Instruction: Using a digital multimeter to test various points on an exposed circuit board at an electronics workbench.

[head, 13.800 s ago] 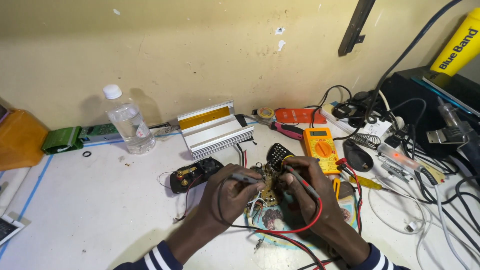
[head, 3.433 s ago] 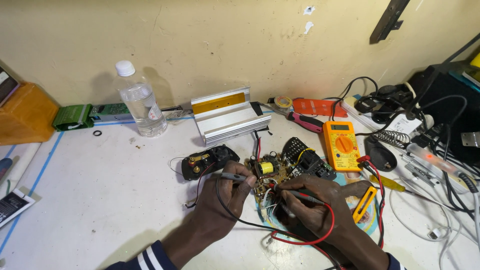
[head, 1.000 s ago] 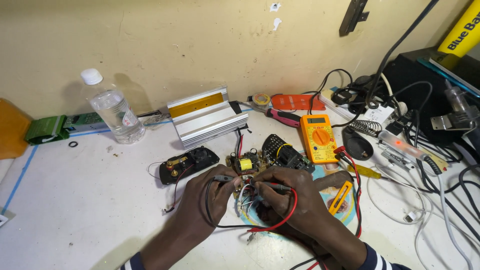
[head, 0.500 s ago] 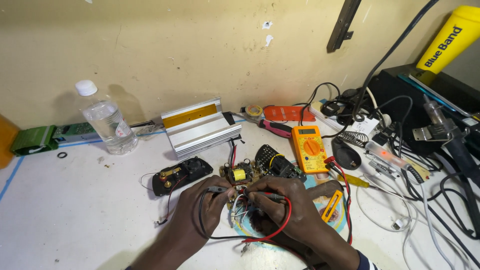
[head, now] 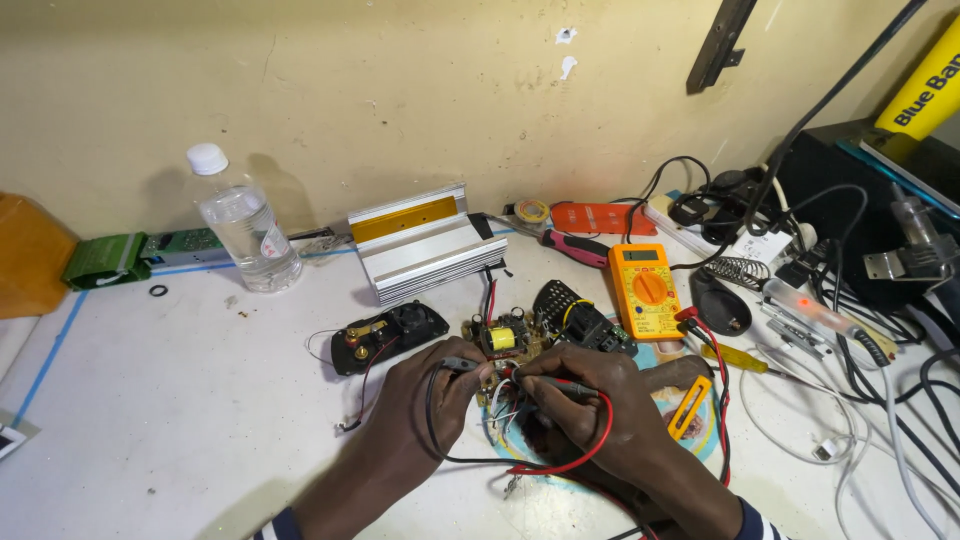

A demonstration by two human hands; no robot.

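Both hands (head: 420, 400) (head: 590, 405) still press probes (head: 462, 365) onto the circuit board (head: 500, 340).

White workbench (head: 150, 420) under bottle (head: 240, 222), multimeter (head: 645, 290)

1. A clear plastic water bottle (head: 243, 226) with a white cap stands in the upper left of the frame, near the wall. It has no coloured label that I can see.
2. An orange multimeter (head: 645, 290) lies right of the centre. Its small grey rectangular screen is at the top end, above a round dial.
3. A yellow cylinder-shaped package (head: 925, 88) with dark blue printing leans in the upper right corner.
4. A silver ribbed metal case (head: 422, 246) lies at the upper centre, with a long gold-coloured label strip on its top.
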